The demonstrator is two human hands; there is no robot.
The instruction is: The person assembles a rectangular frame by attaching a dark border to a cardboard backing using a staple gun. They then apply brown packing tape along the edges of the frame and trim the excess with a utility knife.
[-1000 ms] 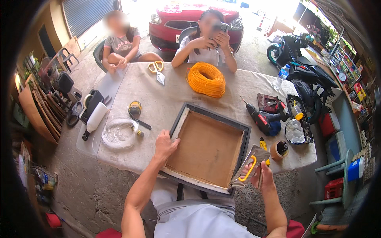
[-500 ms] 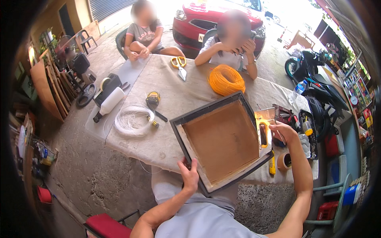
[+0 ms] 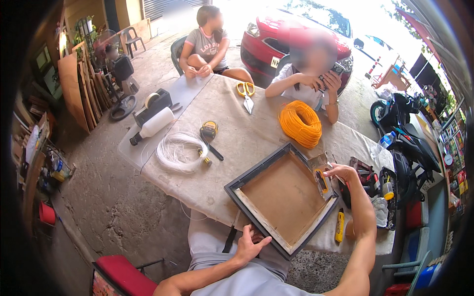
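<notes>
A square wooden frame (image 3: 256, 204) with dark outer sides and a brown board inside lies tilted across the table's near edge. At its near-left side is my left hand (image 3: 251, 245), closed on the edge, with the thumb along the outside and the other fingertips partly hidden. My right hand (image 3: 343, 172) is wrapped round a staple gun (image 3: 321, 170), silver with a yellow grip, resting at the frame's far-right side. A yellow utility knife (image 3: 339, 226) lies on the cloth near my right forearm.
The cloth-covered table (image 3: 217, 148) bears orange cord (image 3: 300, 123), clear line (image 3: 178, 152), a tape measure (image 3: 209, 129), scissors (image 3: 246, 96), a white bottle (image 3: 153, 123) and a black tool tray (image 3: 387, 192). Two people sit across it, one holding a phone (image 3: 331, 76).
The view has shifted, so the table sits further right and lower. The frame has turned slightly and dropped toward me. The staple gun is tilted more, and my left thumb has slid off the frame's top.
</notes>
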